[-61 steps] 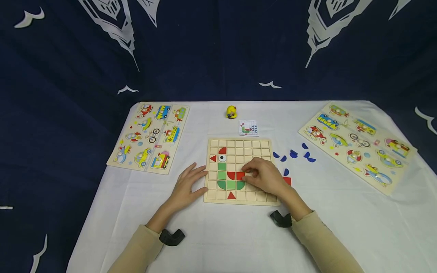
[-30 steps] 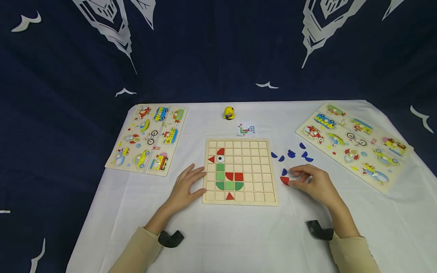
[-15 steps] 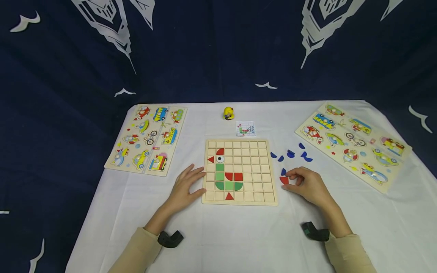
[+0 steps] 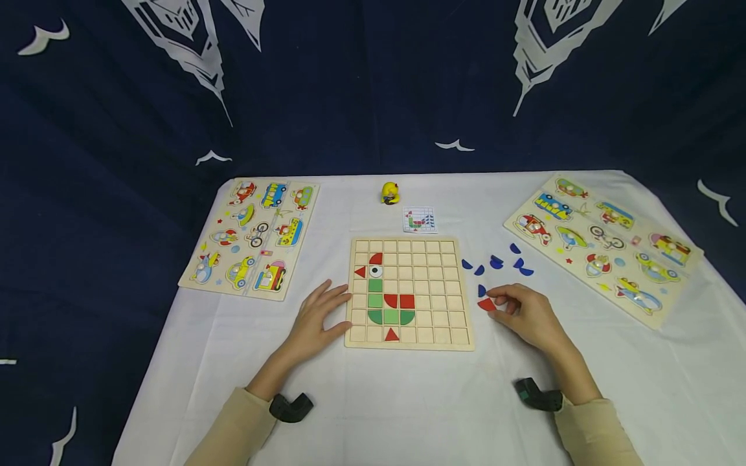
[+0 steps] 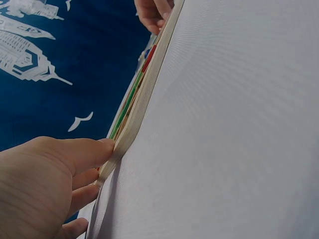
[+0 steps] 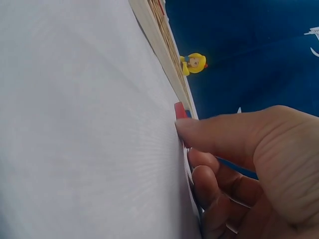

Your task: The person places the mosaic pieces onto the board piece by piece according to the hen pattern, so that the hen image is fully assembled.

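Observation:
A square wooden grid board [image 4: 443,310] lies in the middle, with red and green tiles and a round eye tile set in its cells as a bird shape. My left hand [image 4: 317,320] rests at the board's left edge, fingers spread; in the left wrist view its thumb [image 5: 94,153] touches the board's side. Right of the board, my right hand [image 4: 527,314] pinches a red quarter-circle tile [image 4: 486,303] between thumb and forefinger. That red tile [image 6: 180,110] shows past the thumb in the right wrist view. A blue half-round tile [image 4: 481,290] lies just behind it.
Several more blue tiles [image 4: 497,262] lie scattered right of the board. Behind it are a small pattern card [image 4: 419,220] and a yellow figurine [image 4: 390,193]. Vehicle peg puzzles lie on both sides, one left [image 4: 250,239] and one right [image 4: 603,249].
My right hand has moved from the board's red tiles out to the loose red tile and now pinches it. That tile has turned slightly. The left hand stays at the board's edge.

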`<action>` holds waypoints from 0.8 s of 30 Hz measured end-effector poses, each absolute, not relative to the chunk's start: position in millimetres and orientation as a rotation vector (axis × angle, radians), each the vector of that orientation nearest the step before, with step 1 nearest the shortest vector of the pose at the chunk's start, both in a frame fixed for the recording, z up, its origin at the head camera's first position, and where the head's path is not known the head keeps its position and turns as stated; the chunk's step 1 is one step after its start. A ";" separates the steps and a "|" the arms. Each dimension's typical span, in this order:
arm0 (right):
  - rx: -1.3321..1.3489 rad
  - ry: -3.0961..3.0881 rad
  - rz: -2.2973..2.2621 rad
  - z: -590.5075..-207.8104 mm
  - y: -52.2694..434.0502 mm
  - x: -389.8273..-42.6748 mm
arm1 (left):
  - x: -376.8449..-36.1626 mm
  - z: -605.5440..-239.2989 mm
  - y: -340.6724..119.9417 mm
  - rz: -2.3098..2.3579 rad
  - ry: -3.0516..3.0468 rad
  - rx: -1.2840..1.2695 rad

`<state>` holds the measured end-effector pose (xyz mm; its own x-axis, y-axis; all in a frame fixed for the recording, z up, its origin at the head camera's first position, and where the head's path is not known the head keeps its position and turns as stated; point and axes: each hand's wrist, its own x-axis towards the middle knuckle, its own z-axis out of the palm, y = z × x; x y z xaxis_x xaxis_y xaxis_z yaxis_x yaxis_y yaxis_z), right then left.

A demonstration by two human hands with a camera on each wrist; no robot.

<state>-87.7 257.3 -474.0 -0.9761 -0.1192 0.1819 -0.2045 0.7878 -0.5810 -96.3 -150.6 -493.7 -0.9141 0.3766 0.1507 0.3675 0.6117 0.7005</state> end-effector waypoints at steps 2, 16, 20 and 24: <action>0.234 -2.838 0.933 -473.3 257.3 -87.7 | -96.5 -494.0 -150.6 1.218 2.812 0.654; 0.098 -2.839 0.848 -474.6 249.0 -87.6 | -96.2 -492.7 -149.9 1.199 2.821 0.659; 0.101 -2.856 0.784 -473.6 243.3 -88.3 | -96.0 -493.0 -150.1 1.199 2.818 0.653; 0.062 -2.881 0.735 -473.5 238.5 -89.0 | -95.8 -493.7 -150.2 1.198 2.812 0.639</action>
